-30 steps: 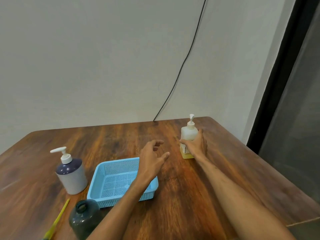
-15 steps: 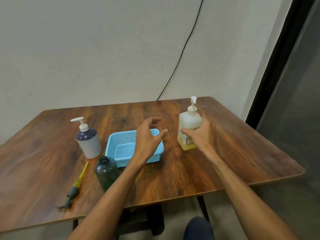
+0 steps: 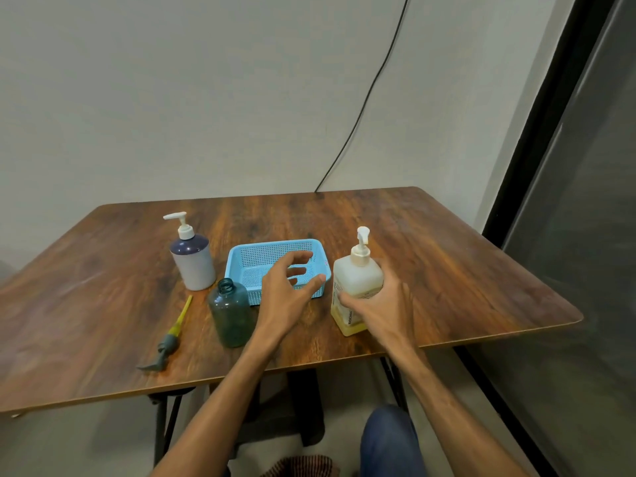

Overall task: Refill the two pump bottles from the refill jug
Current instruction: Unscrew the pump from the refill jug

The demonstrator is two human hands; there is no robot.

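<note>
My right hand (image 3: pixel 378 306) grips a translucent white pump bottle (image 3: pixel 354 280) with a little yellow liquid at its bottom, near the table's front edge. My left hand (image 3: pixel 287 292) hovers open, fingers spread, just left of that bottle and over the near rim of a blue basket (image 3: pixel 241 259). A grey pump bottle with a dark blue top (image 3: pixel 192 259) stands upright at the left. In front of it stands a dark green bottle (image 3: pixel 230 315) with its neck open. Its pump with a yellow tube (image 3: pixel 170 337) lies flat on the table beside it.
The wooden table (image 3: pixel 447 270) ends close in front and at the right. A black cable (image 3: pixel 361 108) runs down the wall behind. A dark glass panel (image 3: pixel 585 235) stands on the right. A knee in blue trousers (image 3: pixel 389 438) shows below the table.
My right hand has drawn the white pump bottle nearer to the table's front edge. My left hand stays open beside it. The camera has pulled back, showing more of the table.
</note>
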